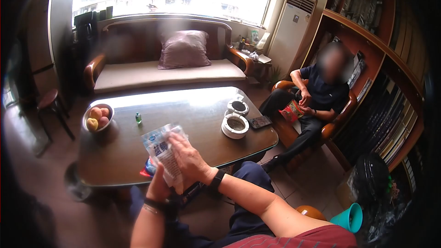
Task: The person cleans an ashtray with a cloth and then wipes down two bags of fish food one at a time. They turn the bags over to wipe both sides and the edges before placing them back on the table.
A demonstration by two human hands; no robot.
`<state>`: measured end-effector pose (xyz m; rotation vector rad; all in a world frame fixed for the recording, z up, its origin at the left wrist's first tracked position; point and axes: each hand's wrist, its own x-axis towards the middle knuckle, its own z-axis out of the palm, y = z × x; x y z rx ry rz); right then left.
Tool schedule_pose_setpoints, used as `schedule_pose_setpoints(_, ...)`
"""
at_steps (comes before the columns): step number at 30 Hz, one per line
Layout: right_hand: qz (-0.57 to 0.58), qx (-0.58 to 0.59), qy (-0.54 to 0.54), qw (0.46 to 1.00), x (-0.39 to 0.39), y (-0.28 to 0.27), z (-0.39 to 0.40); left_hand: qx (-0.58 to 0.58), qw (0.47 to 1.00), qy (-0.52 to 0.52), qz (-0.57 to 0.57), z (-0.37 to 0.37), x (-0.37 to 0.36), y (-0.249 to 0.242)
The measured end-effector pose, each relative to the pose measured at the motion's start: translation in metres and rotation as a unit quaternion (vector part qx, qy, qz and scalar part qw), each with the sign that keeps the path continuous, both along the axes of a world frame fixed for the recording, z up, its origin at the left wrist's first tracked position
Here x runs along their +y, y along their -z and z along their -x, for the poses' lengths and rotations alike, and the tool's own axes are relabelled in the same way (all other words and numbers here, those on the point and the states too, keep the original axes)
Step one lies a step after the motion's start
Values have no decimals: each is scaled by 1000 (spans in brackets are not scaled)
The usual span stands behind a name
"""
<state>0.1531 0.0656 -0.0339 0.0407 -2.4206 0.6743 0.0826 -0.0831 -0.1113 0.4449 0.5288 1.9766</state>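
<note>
A clear plastic packet with blue print (158, 149) is held up in front of me, above the near edge of a dark wooden coffee table (183, 110). My right hand (188, 160) lies flat across the packet's right side, fingers spread over it. My left hand (158, 183) grips the packet from below and is mostly hidden behind it. Both wrists wear dark bands. Something blue and red (148, 169) sits on the table just under the packet.
On the table stand a bowl of fruit (98, 118), a small green bottle (138, 118), two white ashtrays (235, 125), and a phone (260, 121). A person sits in an armchair (317, 101) at right. A sofa (161, 71) stands beyond the table.
</note>
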Motion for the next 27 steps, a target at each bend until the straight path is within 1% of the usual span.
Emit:
schedule_pose_setpoints(1,-73,33,-62,995,-10,-9,-2,-1,1000,0,0,-1,0,-1)
schedule_pose_setpoints(2,5,12,-117,993,-20,-15,-4,-6,1000,18,-18,-3,-1,-4)
schedule_pose_setpoints(3,6,11,-116,993,-17,-15,-3,-9,999,26,-26,-3,-2,-6)
schedule_pose_setpoints(4,-20,1,-108,994,-9,-15,1,-12,999,35,-34,-4,-3,-8)
schedule_pose_setpoints(5,-47,-8,-101,994,-2,-15,6,-7,1000,16,-16,-3,-4,-10)
schedule_pose_setpoints(6,-41,10,-56,998,4,-14,10,-2,1000,-5,1,-2,-4,-12)
schedule_pose_setpoints(7,38,17,-23,999,10,-13,13,-2,1000,-5,0,-2,-5,-12)
schedule_pose_setpoints(9,56,25,75,995,24,9,18,16,999,-26,-10,-1,-5,-13)
schedule_pose_setpoints(11,71,29,85,993,22,20,17,17,1000,-19,-15,3,0,6)
schedule_pose_setpoints(13,85,34,96,991,14,13,14,17,1000,-11,-20,5,4,10)
schedule_pose_setpoints(15,13,37,-46,998,-6,3,4,-4,1000,-12,-1,2,6,11)
schedule_pose_setpoints(16,57,15,-101,993,-18,-9,-1,-5,1000,-12,0,-1,6,5)
schedule_pose_setpoints(17,59,14,-101,993,-16,-11,0,-13,1000,-16,-12,-5,6,-3)
schedule_pose_setpoints(19,17,14,-133,991,-8,-16,4,-18,999,-19,-21,-5,3,-7)
schedule_pose_setpoints(20,-34,6,-107,994,1,-17,8,-11,1000,-18,-22,-2,0,-5)
schedule_pose_setpoints(21,-35,6,-107,994,9,-10,10,-4,1000,-16,-24,1,-1,-4)
schedule_pose_setpoints(22,9,4,-56,998,17,-3,11,11,999,-5,-43,4,-1,-3)
schedule_pose_setpoints(24,86,13,34,996,21,7,11,31,999,-21,-28,5,-3,-4)
schedule_pose_setpoints(25,85,14,34,996,15,11,9,51,998,-36,-12,5,-3,-5)
schedule_pose_setpoints(27,93,57,30,994,-4,16,-1,39,999,-30,-9,1,-2,-9)
